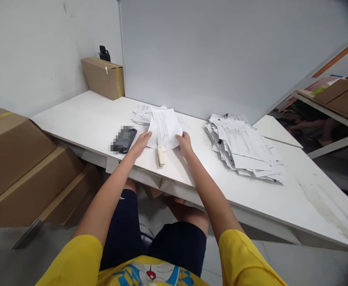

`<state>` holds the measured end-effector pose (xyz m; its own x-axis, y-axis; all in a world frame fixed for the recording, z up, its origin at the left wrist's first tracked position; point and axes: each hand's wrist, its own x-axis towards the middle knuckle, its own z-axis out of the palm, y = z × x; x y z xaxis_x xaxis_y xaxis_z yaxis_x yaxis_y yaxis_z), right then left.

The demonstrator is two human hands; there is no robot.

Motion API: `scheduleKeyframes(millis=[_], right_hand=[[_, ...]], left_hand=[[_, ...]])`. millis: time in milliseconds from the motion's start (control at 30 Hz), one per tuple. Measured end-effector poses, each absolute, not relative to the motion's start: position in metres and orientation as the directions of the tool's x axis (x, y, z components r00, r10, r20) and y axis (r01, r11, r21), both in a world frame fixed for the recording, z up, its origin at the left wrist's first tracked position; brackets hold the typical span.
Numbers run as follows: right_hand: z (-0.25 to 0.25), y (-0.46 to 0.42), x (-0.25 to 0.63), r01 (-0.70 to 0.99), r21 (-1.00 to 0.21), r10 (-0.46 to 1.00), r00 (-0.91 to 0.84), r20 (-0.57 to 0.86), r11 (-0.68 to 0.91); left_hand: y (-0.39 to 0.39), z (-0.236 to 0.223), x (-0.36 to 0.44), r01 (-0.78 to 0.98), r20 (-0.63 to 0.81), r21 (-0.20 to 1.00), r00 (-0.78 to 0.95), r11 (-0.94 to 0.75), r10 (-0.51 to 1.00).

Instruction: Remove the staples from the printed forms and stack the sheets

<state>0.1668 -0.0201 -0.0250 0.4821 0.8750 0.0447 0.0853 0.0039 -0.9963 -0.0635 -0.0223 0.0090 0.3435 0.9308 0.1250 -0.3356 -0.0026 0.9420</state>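
Note:
Printed paper sheets (164, 127) are held by their side edges between my two hands, tilted up a little over the table. My left hand (142, 143) grips the left edge, fingers closed on it. On the opposite edge, my right hand (185, 143) pinches the paper with the thumb on top. A cream stapler (160, 157) lies just below the sheets, near the table's front edge. Behind the held sheets, a loose pile of papers (142, 115) is partly hidden. To the left of my left hand rests a black phone (127, 140), partly blurred out.
A tall, uneven stack of papers (242, 147) stands on the white table (305, 174) at the right. A taped cardboard box (105, 77) sits at the back left, with a black bottle (104, 53) behind it. More cardboard boxes (15, 159) are piled left of the table.

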Motion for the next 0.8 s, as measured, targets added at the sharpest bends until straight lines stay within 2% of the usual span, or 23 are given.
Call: scheduleKeyframes(millis=[167, 333, 433, 500, 667, 800], right_hand=[[-0.035, -0.015, 0.160, -0.020, -0.999, 0.863, 0.503, -0.037, -0.031], [-0.048, -0.007, 0.163, 0.100, -0.992, 0.887, 0.449, 0.111, 0.074], [-0.048, -0.006, 0.166, 0.142, -0.985, 0.891, 0.429, 0.147, 0.094], [-0.045, -0.006, 0.169, 0.138, -0.984, 0.888, 0.429, 0.164, 0.115], [-0.035, -0.011, 0.180, 0.107, -0.992, 0.856, 0.505, 0.111, 0.065], [-0.036, -0.014, 0.183, 0.143, -0.990, 0.854, 0.517, 0.064, -0.012]], left_hand=[[-0.024, 0.012, -0.067, -0.309, 0.081, 0.951, 0.339, 0.030, 0.937], [-0.009, 0.015, -0.053, -0.314, -0.078, 0.932, 0.315, 0.182, 0.946], [0.007, 0.016, -0.035, -0.360, 0.003, 0.925, 0.334, 0.124, 0.943], [0.017, 0.015, -0.026, -0.392, 0.047, 0.917, 0.281, 0.070, 0.959], [0.030, 0.014, -0.025, -0.459, 0.039, 0.885, 0.242, 0.079, 0.969], [0.023, 0.016, -0.029, -0.407, 0.015, 0.906, 0.301, 0.114, 0.953]])
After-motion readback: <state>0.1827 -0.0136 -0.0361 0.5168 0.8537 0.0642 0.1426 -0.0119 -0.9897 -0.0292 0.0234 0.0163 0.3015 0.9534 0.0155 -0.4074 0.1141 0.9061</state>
